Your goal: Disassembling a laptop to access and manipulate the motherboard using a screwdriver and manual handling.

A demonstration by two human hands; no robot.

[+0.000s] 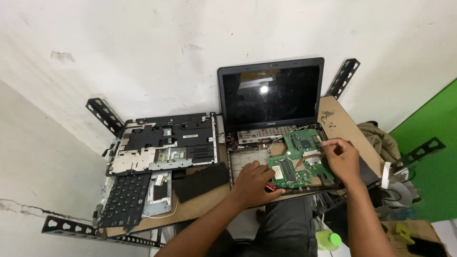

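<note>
An opened black laptop [270,95] stands at the back of a small wooden table [336,115], its screen dark and upright. In its bare base lies a green circuit board [296,159]. My left hand [254,183] rests on the near edge of the base, beside the board's left end, with a thin red-tipped tool under the fingers. My right hand [342,159] sits at the board's right edge, fingers pinched at a small part there. What the fingertips grip is too small to make out.
A removed black laptop top cover [164,143] lies at the left. In front of it lie a loose keyboard [124,200], a small metal plate [159,190] and a flat black battery [201,182]. Perforated metal brackets [104,114] stick out at the corners. A tape roll [386,173] and green bottle [329,239] sit right.
</note>
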